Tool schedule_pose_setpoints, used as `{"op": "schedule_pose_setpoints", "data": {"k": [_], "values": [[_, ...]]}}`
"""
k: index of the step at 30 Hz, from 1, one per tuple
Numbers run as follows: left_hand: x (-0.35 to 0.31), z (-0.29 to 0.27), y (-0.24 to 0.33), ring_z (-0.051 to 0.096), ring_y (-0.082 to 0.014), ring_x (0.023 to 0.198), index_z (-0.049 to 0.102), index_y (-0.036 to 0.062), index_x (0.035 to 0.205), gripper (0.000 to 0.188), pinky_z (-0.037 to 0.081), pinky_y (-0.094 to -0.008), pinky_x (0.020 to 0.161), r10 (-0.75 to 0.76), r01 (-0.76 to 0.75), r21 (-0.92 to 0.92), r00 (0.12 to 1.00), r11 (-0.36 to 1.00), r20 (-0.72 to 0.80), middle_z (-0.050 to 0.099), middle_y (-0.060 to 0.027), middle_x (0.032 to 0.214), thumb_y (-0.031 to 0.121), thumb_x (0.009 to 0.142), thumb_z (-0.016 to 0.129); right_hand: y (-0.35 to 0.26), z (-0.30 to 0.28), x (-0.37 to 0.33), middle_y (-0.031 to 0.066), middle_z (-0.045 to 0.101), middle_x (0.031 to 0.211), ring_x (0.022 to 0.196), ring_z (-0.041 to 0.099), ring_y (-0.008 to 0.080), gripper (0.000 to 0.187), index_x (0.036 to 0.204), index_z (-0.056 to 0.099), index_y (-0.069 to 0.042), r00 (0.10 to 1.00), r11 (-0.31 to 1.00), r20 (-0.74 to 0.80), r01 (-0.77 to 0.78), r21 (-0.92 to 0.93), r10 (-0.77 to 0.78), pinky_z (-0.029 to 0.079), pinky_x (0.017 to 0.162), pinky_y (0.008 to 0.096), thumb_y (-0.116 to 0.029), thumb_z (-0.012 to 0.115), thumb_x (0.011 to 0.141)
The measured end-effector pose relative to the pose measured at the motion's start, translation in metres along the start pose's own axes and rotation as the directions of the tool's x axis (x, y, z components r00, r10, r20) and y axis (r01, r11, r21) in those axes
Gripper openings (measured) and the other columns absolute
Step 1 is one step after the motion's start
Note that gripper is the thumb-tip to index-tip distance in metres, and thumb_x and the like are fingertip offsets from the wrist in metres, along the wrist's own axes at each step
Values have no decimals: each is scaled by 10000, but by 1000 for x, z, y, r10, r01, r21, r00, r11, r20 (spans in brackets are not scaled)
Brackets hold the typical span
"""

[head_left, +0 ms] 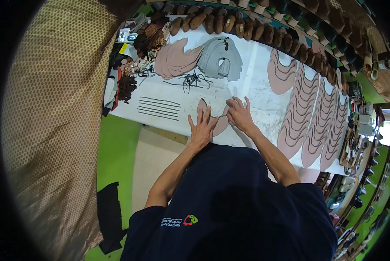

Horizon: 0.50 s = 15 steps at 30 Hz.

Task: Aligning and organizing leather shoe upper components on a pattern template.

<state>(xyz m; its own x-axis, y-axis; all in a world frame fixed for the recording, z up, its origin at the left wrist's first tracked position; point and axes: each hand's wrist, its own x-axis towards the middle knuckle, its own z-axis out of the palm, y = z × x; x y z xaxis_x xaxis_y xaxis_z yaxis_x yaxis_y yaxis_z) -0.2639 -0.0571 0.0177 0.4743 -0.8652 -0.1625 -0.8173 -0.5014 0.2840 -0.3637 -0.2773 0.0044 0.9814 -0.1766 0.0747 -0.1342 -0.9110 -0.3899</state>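
Note:
A pink, curved shoe-upper piece (pixel 221 127) lies flat near the table's front edge, partly hidden under my hands. My left hand (pixel 200 130) rests on its left side, fingers spread and stretched out. Across the piece runs a thin dark strip (pixel 223 116), passing between both hands. At its right end my right hand (pixel 240 115) has thumb and bent fingers closed on the strip, with the little finger side raised. The fingertips partly cover the strip's ends.
Several dark strips (pixel 159 108) lie parallel at the left, below a tangled black bunch (pixel 195 81). Behind are stacks of pink pieces (pixel 177 58) and grey pieces (pixel 220 58). Rows of overlapping pink pieces with dark edging (pixel 297 113) cover the right side. Brown shoe lasts (pixel 269 32) line the back.

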Motion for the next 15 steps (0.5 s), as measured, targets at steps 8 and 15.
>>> {"op": "schedule_pose_setpoints", "data": {"k": [8,15], "values": [[10,1,2,127,-397,1631,569,337,1524,671,96,-817,1147,29,-31,80,999,996,26,132,-127,1786,129,901,705,5,2,9,46,587,1387,1451,441,274,139,960,738,-77,995,997,-68,69,-39,-71,215,1232,672,-185,722,874],[9,6,2,140,-397,1626,609,321,1487,642,98,-816,1149,36,-32,60,997,998,-65,126,-123,1787,121,886,715,7,-1,13,32,590,1357,1442,453,267,127,944,736,-85,996,996,-19,87,-33,-88,205,1232,677,-173,729,853]]}}
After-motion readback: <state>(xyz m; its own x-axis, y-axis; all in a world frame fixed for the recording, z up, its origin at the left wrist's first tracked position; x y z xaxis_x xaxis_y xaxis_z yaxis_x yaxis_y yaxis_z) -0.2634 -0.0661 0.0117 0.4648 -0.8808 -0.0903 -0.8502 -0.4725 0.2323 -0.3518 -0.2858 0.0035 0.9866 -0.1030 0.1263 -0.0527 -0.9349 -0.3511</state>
